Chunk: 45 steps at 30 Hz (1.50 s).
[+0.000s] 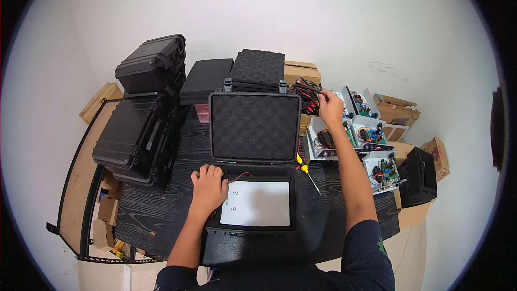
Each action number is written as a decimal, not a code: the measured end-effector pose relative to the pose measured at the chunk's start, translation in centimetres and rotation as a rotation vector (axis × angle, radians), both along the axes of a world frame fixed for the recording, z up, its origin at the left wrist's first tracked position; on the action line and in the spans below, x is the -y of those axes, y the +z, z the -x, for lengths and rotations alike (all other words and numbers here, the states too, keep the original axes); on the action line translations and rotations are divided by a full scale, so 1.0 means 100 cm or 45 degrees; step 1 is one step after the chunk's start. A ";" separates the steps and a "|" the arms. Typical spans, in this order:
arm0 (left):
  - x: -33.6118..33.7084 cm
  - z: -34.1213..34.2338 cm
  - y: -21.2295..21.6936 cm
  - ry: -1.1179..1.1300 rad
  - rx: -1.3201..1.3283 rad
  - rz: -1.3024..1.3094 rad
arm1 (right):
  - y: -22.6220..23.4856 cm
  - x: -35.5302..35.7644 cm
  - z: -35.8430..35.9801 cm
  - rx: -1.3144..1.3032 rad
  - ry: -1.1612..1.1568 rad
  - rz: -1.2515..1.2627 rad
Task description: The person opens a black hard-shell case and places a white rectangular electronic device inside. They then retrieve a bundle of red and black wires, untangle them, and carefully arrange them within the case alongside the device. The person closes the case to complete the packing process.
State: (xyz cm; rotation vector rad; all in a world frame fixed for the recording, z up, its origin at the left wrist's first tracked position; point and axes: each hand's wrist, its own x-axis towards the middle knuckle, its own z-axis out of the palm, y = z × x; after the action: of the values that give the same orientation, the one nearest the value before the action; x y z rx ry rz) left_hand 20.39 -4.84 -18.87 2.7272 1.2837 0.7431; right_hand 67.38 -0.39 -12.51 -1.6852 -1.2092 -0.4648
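On the table in front of me lies an open black hard case with bumpy foam in its raised lid. A white panel with two small round fittings fills its lower half. My left hand rests over the case's left rim, thumb apart from the fingers, beside a thin red and black wire coming up at the panel's corner. At the back right, my right hand has its fingers closed at a bundle of black cables with red ends; the fingertips are partly hidden.
Closed black cases are stacked at the left. Foam sheets are piled behind the lid. Several white housings with circuit boards stand at the right, near a yellow-handled screwdriver. A black box sits at the table's right edge.
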 end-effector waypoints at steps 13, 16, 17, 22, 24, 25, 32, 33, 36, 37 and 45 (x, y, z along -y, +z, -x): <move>0.013 -0.003 0.043 -0.520 0.906 0.789 | 0.027 0.140 0.090 -1.263 0.926 -0.151; 0.022 -0.010 0.055 -0.657 1.361 1.247 | 0.005 0.168 0.123 -1.259 1.115 0.219; 0.022 -0.010 0.055 -0.727 1.387 1.352 | 0.000 0.176 0.132 -1.253 1.146 0.361; 0.019 -0.010 0.039 -0.733 1.135 1.531 | -0.009 0.183 0.153 -0.740 1.279 0.790; 0.026 -0.015 0.044 -0.733 1.003 1.495 | -0.002 0.183 0.156 -0.444 1.234 0.936; 0.029 -0.019 0.045 -0.764 0.941 1.508 | -0.001 0.180 0.163 -0.311 1.285 0.868; 0.012 -0.035 0.046 -0.775 0.766 1.118 | -0.006 0.141 0.214 -0.279 1.311 0.879; 0.006 -0.036 0.044 -0.732 0.845 1.036 | -0.009 0.132 0.219 -0.273 1.297 0.661; -0.014 -0.031 0.045 -0.699 0.743 0.587 | -0.014 0.109 0.230 -0.245 1.150 0.696; -0.016 -0.028 0.041 -0.691 0.666 0.530 | -0.027 0.099 0.231 -0.107 1.119 0.604; -0.017 -0.018 0.027 -0.445 0.274 0.305 | -0.050 0.090 0.235 0.101 0.949 0.720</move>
State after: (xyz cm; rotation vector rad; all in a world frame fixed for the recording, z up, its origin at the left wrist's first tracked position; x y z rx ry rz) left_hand 22.17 -3.16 -16.17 2.4983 0.7689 0.7628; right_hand 43.85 -9.43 -17.51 -1.5030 -2.0296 0.3018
